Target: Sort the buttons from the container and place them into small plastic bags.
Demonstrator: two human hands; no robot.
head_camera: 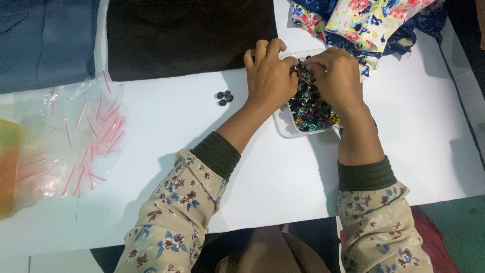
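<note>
While both hands met over a clear plastic tray (283,126) of mixed buttons (310,108) on the white table (262,167), the left hand (268,76) curled its fingers down into the heap, and the right hand (336,76) did likewise; whether either pinched a button could not be told. Four dark buttons (224,97) lay just left of the left hand. Clear zip bags (81,136) sat well apart, with dark folded cloth (187,35) above.
</note>
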